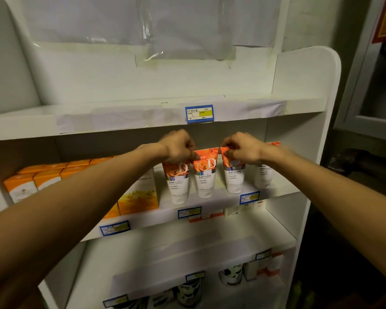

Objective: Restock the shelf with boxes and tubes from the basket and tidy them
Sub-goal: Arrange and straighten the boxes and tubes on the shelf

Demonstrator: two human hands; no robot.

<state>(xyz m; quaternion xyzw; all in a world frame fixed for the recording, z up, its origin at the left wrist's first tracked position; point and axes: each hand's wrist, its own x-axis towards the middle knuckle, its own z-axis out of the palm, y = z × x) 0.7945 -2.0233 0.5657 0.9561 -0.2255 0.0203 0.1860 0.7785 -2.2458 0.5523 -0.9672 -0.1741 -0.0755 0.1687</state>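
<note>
Your left hand (178, 146) pinches the crimped top edge of the second tube (204, 175) in the row, thumb and curled fingers closed on it. Your right hand (241, 148) pinches the top of the third tube (233, 175) the same way. Both tubes stand cap-down on the middle shelf (210, 210) (four in a row, close together), hanging just below your knuckles, right of the orange boxes (40, 179).
</note>
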